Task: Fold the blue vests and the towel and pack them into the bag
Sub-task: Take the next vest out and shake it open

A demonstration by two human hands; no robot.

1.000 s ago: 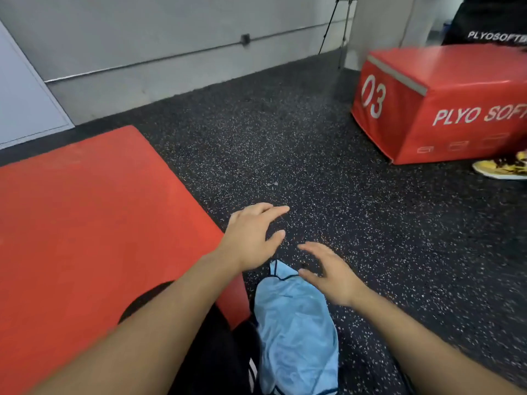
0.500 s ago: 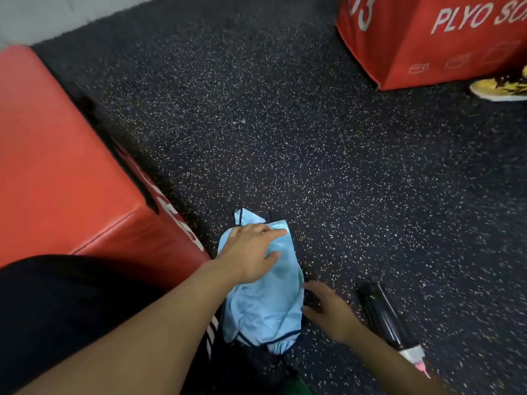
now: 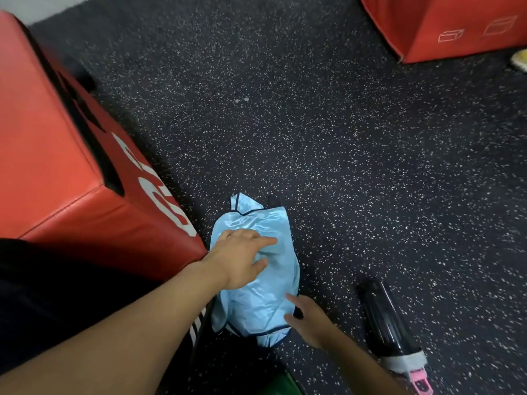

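A light blue vest with dark trim lies crumpled on the dark speckled floor, close to my body. My left hand rests on its upper part with fingers stretched out flat. My right hand touches the vest's lower right edge, fingers loosely extended. No towel is in view. A dark object with white stripes lies under the vest's left edge; I cannot tell whether it is the bag.
A red padded plyo box stands at my left, touching distance from the vest. Another red box is at the far right. A black bottle with a pink end lies on the floor at my right. A yellow shoe peeks in.
The view has tilted down toward the floor. My left hand has come down onto the vest, and my right hand has moved to its lower right edge.
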